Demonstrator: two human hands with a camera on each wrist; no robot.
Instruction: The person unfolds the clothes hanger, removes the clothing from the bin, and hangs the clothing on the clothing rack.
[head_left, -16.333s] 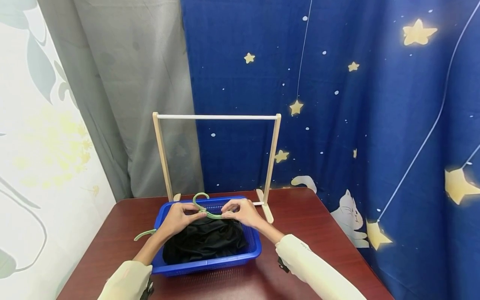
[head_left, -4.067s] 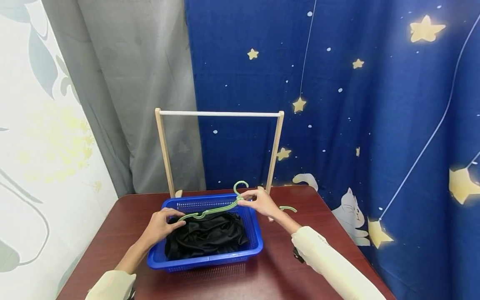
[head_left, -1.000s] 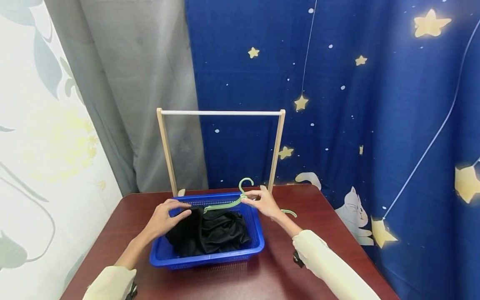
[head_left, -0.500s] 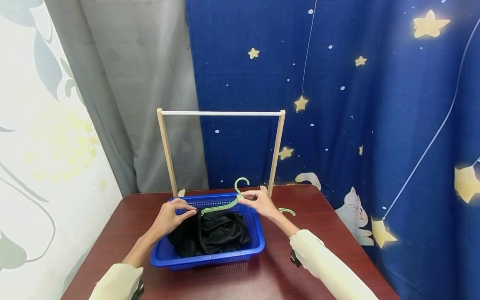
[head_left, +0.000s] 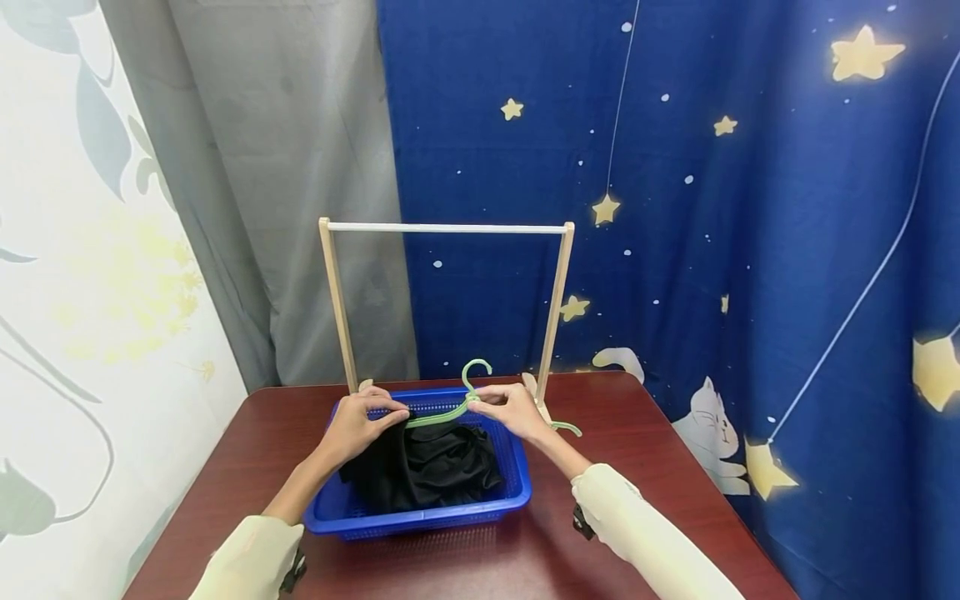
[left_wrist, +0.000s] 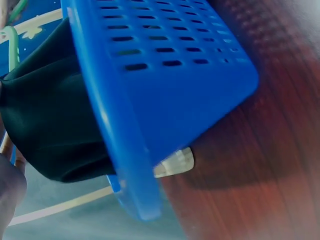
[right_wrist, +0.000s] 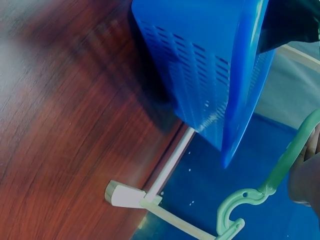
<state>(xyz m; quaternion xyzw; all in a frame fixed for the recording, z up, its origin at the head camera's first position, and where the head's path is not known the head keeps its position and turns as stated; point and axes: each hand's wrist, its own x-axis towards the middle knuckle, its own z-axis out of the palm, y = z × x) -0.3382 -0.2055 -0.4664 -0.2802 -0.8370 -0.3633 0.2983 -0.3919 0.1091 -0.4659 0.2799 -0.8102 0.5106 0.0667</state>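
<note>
My right hand (head_left: pixel 513 411) pinches a light green clothes hanger (head_left: pixel 442 418) just below its hook, over the blue basket (head_left: pixel 420 521). One arm of the hanger sticks out past my right wrist; in the right wrist view this hanger arm (right_wrist: pixel 290 150) ends in a curled notch. My left hand (head_left: pixel 360 423) pinches the raised edge of a black garment (head_left: pixel 450 467) between thumb and fingers. The hanger's left tip is hidden at this edge. In the left wrist view the lifted cloth (left_wrist: pixel 55 120) stretches up over the basket's rim. The rest of the garment lies bunched in the basket.
Behind the basket stands a wooden rack with a white crossbar (head_left: pixel 450 228); its right foot (head_left: pixel 542 408) shows beside the basket. All stands on a reddish-brown table (head_left: pixel 615 492). Grey and blue star-patterned curtains (head_left: pixel 480 317) hang close behind.
Over the last second my left hand moves right with the garment's edge, and the hanger shifts left towards it. About four seconds ago my left hand was at the hanger's left arm and the garment lay lower.
</note>
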